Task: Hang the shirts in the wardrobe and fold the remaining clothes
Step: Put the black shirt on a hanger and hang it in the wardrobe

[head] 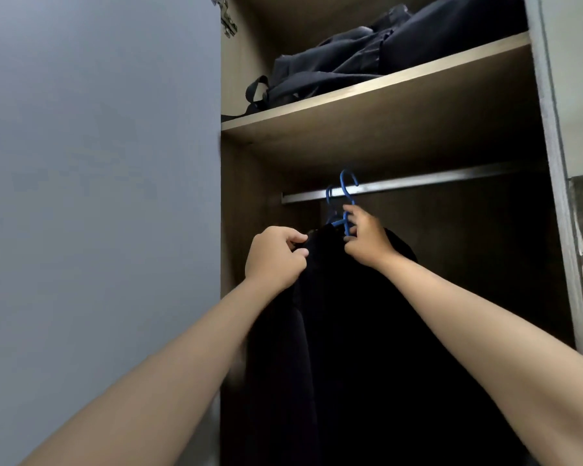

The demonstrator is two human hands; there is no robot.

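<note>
Fingers of my right hand (364,238) are curled round the neck of the blue hanger (345,203), just below its hook, while my left hand (275,255) pinches the dark fabric at the shoulder of the black shirt (350,331) with thumb and curled fingers. Both hands have hold of something — neither is slack.

That shirt hangs in front of me inside the wardrobe (552,146), its top just under the metal rail (435,183); the hook sits at the rail, though whether it has caught fully I cannot tell. A second blue hook shows just beside it on the rail.

I judge the shirt light and quite limp — it will slump off the hanger if I tug one side, so the neck of the hanger is the place to carry it and the shoulder seam the place to straighten it. The hanger looks like thin plastic, stiff enough but likely to twist.

It is very dark, nearly featureless in this shade, draped long and straight below my wrists. On the shelf (367,95) above lies a dark bag (367,58).
</note>
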